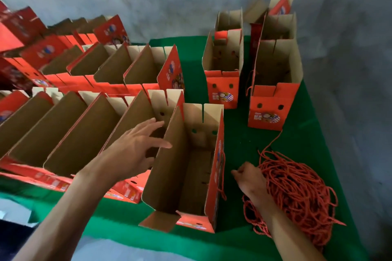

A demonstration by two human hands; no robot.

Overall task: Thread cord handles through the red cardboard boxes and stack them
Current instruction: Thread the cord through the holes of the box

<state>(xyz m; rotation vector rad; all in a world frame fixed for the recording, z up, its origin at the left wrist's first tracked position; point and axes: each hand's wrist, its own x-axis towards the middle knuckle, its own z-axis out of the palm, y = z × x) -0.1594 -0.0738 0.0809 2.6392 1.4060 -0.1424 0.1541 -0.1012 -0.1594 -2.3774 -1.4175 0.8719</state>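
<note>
An open red cardboard box (191, 176) lies near the table's front, brown inside, with two holes in its far wall and a red cord hanging down its right side. My left hand (135, 148) hovers over the neighbouring box (131, 121) just to its left, fingers spread and straight, holding nothing. A tangled pile of red cords (297, 193) sits at the right. My right hand (250, 178) rests at the pile's left edge with curled fingers; whether it pinches a cord is not clear.
Two rows of several nested open red boxes (74, 125) fill the left of the green cloth-covered table (239, 142). Three upright boxes (273, 91) stand at the back right, one trailing a cord. A grey wall stands behind.
</note>
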